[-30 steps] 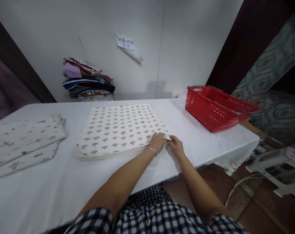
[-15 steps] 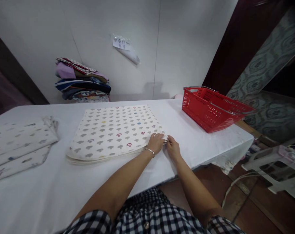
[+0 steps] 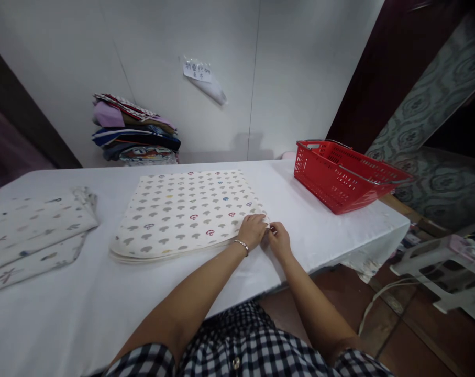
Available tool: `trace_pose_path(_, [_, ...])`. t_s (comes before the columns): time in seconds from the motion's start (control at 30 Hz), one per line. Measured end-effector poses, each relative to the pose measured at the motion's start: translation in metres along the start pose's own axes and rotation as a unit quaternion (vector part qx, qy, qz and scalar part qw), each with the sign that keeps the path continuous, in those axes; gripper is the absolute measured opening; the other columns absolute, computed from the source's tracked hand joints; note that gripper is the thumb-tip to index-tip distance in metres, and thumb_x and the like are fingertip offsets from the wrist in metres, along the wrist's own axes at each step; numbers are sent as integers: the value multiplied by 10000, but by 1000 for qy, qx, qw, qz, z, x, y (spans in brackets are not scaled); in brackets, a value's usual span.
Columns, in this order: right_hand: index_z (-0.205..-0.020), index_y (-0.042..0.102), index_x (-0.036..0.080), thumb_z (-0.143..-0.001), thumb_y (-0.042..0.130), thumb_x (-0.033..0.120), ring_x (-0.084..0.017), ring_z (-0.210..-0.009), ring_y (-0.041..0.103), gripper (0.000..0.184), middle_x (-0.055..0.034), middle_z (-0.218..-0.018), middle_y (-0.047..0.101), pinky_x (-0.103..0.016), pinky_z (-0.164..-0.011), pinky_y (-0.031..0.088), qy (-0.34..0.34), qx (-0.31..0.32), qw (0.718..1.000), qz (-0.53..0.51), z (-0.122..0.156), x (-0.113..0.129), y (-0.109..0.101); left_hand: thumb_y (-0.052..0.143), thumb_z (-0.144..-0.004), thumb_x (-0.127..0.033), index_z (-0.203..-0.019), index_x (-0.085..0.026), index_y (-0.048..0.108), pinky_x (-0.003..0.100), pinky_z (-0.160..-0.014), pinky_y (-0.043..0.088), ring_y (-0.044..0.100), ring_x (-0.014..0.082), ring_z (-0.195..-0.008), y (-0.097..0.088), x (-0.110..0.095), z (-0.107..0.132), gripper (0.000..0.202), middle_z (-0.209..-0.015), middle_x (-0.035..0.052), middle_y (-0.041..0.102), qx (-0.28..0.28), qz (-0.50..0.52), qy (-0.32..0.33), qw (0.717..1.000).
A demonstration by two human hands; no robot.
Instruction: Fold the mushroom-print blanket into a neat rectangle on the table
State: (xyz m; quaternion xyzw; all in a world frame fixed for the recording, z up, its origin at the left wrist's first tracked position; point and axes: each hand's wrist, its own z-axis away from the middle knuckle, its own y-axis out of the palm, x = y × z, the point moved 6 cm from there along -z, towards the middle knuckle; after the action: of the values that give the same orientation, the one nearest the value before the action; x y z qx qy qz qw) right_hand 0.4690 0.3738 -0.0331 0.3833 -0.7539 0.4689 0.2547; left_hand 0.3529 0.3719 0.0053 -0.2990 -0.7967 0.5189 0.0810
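A folded cream cloth, printed with grey, red, blue and yellow mushrooms, lies flat on the white-covered table. Its layered edge faces me. My left hand, with a bracelet at the wrist, rests over the near right corner, its bent fingers gripping the cloth. Close beside it, my right hand has its fingers drawn together at the tip of the same corner. The fingertips of both hands are partly hidden there.
Another folded patterned cloth lies at the left. A stack of folded fabrics stands by the wall. The red basket sits at the table's right end, with a white plastic stool on the floor beyond. A paper note hangs on the wall.
The raised corner of the cloth has come down between my hands. My right hand has shifted slightly down with it; my left hand stays at the corner.
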Motion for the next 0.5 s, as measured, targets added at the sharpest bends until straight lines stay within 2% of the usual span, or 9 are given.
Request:
trace_pose_path(0.2, [-872, 560, 197, -736, 499, 250, -157, -739, 541, 158, -16, -829, 559, -278, -657, 442, -7, -1, 1000, -8, 1, 6, -1, 518, -846, -222, -904, -222, 660, 377, -918, 361, 495, 196, -1083, -4, -2, -3, 154, -1136, 43, 598, 3, -11, 2, 1000])
trace_pose_path(0.5, [-898, 555, 192, -786, 416, 232, -163, -758, 531, 183, -36, -849, 581, -286, -697, 421, -11, -2, 998, 56, 1, 8, -3, 503, -853, -224, -886, -206, 645, 365, -863, 375, 513, 196, -997, -1, -3, -3, 147, -1016, 38, 616, -15, -15, 19, 1000])
